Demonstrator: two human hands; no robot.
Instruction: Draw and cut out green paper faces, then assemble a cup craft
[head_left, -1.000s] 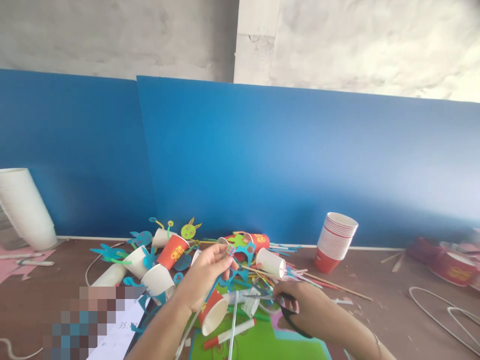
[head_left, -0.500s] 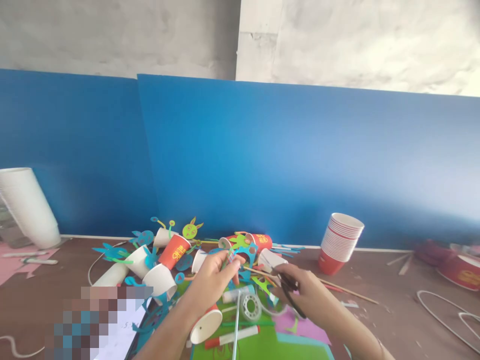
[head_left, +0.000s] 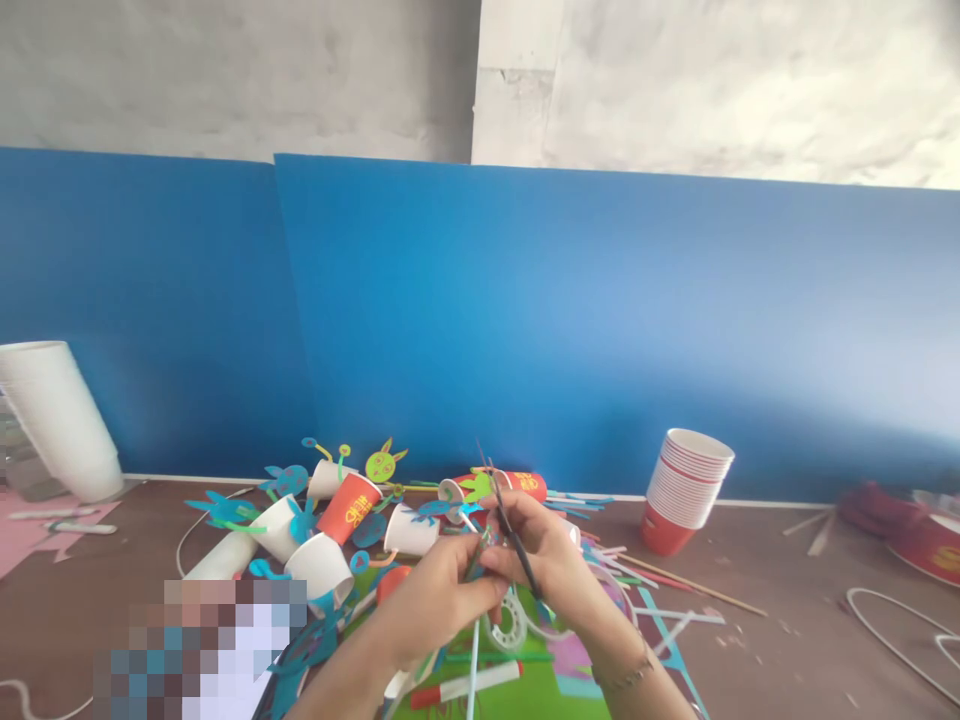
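My right hand [head_left: 546,552] holds a pair of black scissors [head_left: 504,512], its blades pointing up and away from me. Pressed close against it, my left hand [head_left: 448,592] pinches a light blue straw [head_left: 473,672] that runs down toward me. Blue paper [head_left: 459,510] shows just beyond the left fingertips; whether it is fixed to the straw I cannot tell. Under the hands lie a roll of clear tape [head_left: 508,624] and a red-and-white marker [head_left: 466,685] on green paper [head_left: 517,700]. The fingers partly hide what they grip.
Red and white paper cups [head_left: 350,507] with paper cutouts lie on the left and at the back. A stack of cups [head_left: 686,490] stands right, a tall white stack [head_left: 64,420] far left. Loose straws [head_left: 679,615], a wooden stick [head_left: 694,585] and a cable [head_left: 874,640] lie right. A blue panel [head_left: 525,320] stands behind.
My right hand has moved left and up to meet my left hand, and the scissors now point upward. My left hand has shifted slightly right and toward me.
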